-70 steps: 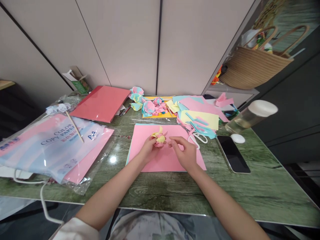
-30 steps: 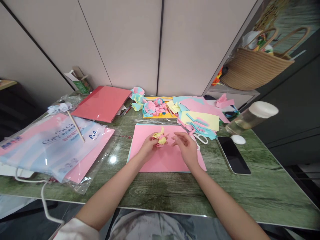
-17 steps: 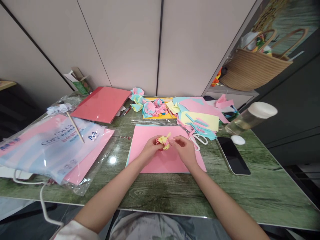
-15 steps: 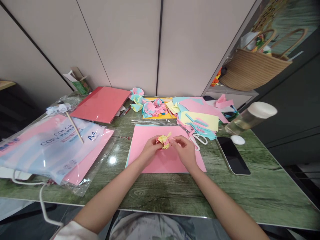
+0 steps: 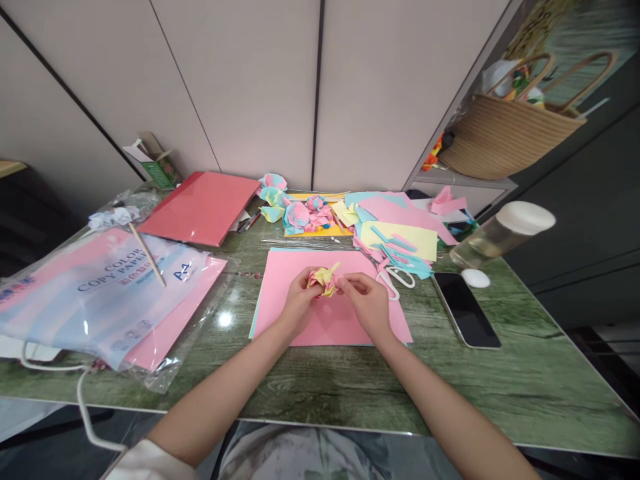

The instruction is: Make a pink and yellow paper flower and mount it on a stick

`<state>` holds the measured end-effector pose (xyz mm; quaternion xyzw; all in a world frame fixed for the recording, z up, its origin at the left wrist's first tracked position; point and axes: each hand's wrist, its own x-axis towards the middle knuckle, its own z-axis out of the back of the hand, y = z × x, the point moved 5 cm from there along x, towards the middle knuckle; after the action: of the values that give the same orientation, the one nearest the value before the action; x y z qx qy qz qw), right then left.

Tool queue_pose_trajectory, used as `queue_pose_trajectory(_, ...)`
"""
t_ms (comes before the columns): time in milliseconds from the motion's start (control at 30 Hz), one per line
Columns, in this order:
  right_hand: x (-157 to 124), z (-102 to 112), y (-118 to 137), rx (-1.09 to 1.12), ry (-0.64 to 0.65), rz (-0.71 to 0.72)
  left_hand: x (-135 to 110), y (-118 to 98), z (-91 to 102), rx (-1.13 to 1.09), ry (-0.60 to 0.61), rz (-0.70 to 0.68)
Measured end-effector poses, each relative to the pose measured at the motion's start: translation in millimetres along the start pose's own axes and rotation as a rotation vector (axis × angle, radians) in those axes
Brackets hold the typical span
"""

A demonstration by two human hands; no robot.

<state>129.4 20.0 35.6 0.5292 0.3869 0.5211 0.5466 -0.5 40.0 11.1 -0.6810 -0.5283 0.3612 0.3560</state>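
Observation:
Between my hands is a small pink and yellow paper flower [image 5: 325, 280], held just above a stack of pink paper [image 5: 335, 327]. My left hand [image 5: 301, 301] is closed around its left side, the thumb pressed into the folded petals. At the flower's right edge, my right hand [image 5: 367, 300] pinches a pink bit of it between thumb and fingertips. White-handled scissors [image 5: 395, 281] lie by the right edge of the stack, close to my right hand. Several finished-looking paper flowers [image 5: 298, 217] in pink, blue and yellow rest behind the stack.
To the left lie a plastic packet of colour copy paper [image 5: 120, 293] and a red folder [image 5: 203, 208]. Paper scraps [image 5: 400, 240] are heaped at the back right. A phone [image 5: 465, 310], a white lid [image 5: 475, 278] and a clear bottle [image 5: 500, 233] stand or lie at right.
Both hands have shifted very slightly left with the paper flower. The grip of each looks nearly the same, and the view has moved a little.

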Motion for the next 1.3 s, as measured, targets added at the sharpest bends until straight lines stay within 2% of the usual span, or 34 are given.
queue_pose_trajectory(233,4,-3,-6,0.002,0.094,-0.008,3,5,4.0,0.108,0.004,-0.006)
queue_pose_trajectory(433,9,0,-9,0.023,0.076,-0.010,3,4,-0.2,0.001,0.072,0.033)
queue_pose_trajectory(667,10,1,-13,0.042,0.061,-0.021,5,7,-1.1,-0.057,0.059,0.067)
queue_pose_trajectory(933,11,2,-13,0.037,0.044,-0.031,0,3,-4.1,0.013,0.035,0.053)
queue_pose_trajectory(1100,10,2,-11,-0.003,0.034,-0.033,1,3,-4.5,-0.013,0.061,0.049)
queue_pose_trajectory(1300,6,2,-7,-0.129,0.008,0.011,2,5,-0.4,0.137,-0.023,-0.035)
